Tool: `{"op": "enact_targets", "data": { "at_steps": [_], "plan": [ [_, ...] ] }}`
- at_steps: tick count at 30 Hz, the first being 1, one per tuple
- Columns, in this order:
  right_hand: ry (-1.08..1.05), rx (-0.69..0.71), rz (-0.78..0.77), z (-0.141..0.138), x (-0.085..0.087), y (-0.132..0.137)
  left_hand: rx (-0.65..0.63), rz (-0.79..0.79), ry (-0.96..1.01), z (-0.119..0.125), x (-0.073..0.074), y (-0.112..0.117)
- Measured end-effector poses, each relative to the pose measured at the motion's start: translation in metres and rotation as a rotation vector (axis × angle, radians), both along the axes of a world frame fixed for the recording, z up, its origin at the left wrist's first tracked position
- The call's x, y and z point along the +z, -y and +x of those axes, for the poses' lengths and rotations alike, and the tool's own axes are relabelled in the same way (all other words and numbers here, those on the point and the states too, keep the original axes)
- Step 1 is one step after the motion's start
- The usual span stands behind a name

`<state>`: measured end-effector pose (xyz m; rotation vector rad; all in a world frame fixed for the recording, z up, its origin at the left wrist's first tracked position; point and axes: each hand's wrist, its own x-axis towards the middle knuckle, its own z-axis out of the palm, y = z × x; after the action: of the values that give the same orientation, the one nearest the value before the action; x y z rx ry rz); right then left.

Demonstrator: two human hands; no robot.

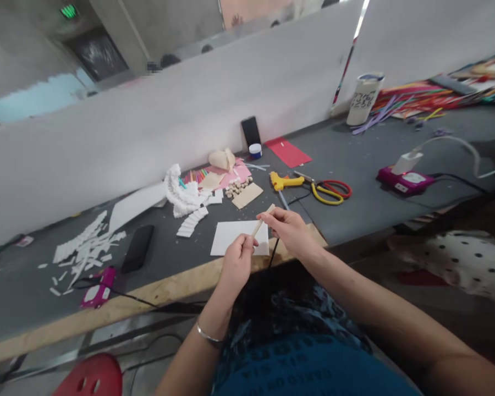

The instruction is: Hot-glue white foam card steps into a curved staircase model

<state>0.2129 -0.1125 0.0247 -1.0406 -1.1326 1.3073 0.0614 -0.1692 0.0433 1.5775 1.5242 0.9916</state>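
Both hands pinch a thin pale tan strip, which looks like rolled paper or wood, held slantwise above a white sheet near the table's front edge. My left hand grips its lower end. The upper end is between the fingertips of my right hand. Just beyond lies a yellow glue gun, with yellow-and-red-handled scissors to its right. A tan paper piece and a heap of small wooden beads lie behind the sheet.
White strips, a black phone and a magenta power socket lie left. Another magenta socket with a plugged charger sits right. A red card and white container stand farther back. A red stool is below left.
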Motion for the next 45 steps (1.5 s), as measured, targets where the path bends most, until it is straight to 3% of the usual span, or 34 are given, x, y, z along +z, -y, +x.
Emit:
{"op": "enact_targets", "data": {
  "at_steps": [9, 16, 22, 28, 35, 39, 45],
  "plan": [
    [-0.121, 0.036, -0.034, -0.012, 0.016, -0.065, 0.046, 0.024, 0.097, -0.006, 0.008, -0.046],
    [-0.177, 0.068, -0.06, -0.009, 0.017, -0.104, 0.051, 0.047, 0.171, -0.004, 0.001, -0.083],
    [-0.242, 0.184, -0.07, -0.004, 0.018, -0.122, 0.039, 0.065, 0.153, -0.006, -0.001, -0.101],
    [-0.595, 0.272, -0.265, -0.009, 0.019, -0.142, 0.091, 0.117, 0.119, -0.02, -0.009, -0.122],
    [-0.676, 0.326, -0.334, -0.013, 0.013, -0.156, 0.001, 0.186, -0.052, -0.03, -0.006, -0.127],
    [-0.523, 0.47, -0.213, -0.008, 0.009, -0.15, -0.081, 0.231, -0.274, -0.04, -0.004, -0.128],
    [0.242, 0.548, 0.127, -0.008, 0.006, -0.136, -0.083, 0.289, -0.453, -0.055, 0.0, -0.129]
  ]
}}
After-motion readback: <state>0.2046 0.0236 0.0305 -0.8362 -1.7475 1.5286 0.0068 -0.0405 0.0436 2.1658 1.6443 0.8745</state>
